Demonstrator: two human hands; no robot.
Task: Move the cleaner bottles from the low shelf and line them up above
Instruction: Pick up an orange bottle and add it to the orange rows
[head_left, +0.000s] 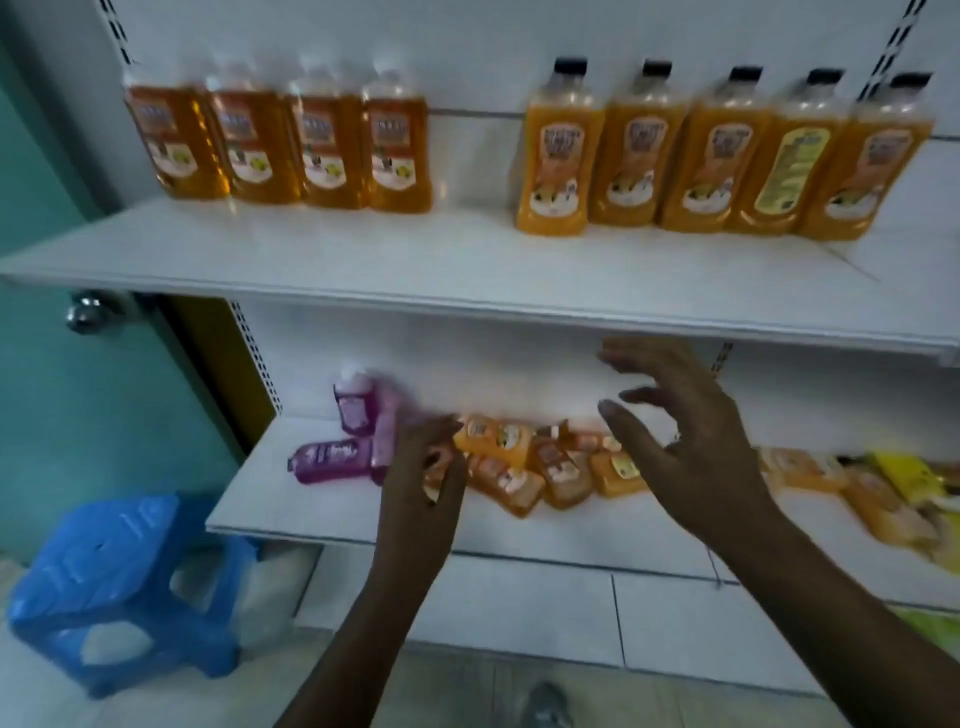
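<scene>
At the bottom edge, a grey shoe (545, 706) stands on the tiled floor, and a blue plastic stool (119, 587) sits to the left. Two bare forearms reach up from below toward white store shelving.

The left hand (423, 483) is over the low shelf (311, 514), its fingers curled down onto an orange bottle (439, 467) lying in a heap; blur hides whether the grip has closed on it. The right hand (691, 447) hovers above the heap with fingers spread wide and slightly bent, its grip open and holding nothing.

On the low shelf, a jumble of orange cleaner bottles (524, 467) lies flat between the hands, and more orange and yellow packs (883, 493) trail off to the right. To the left lie purple bottles (332, 457), one of them propped upright against the back panel.

Above, on the upper shelf (363, 260), two upright rows stand against the back wall. Four amber bottles with clear caps (280, 140) stand touching at the left. Well apart to the right, five opaque orange bottles with black caps (722, 156) stand side by side; the fourth shows its yellow back label. All label writing is too blurred to read.
</scene>
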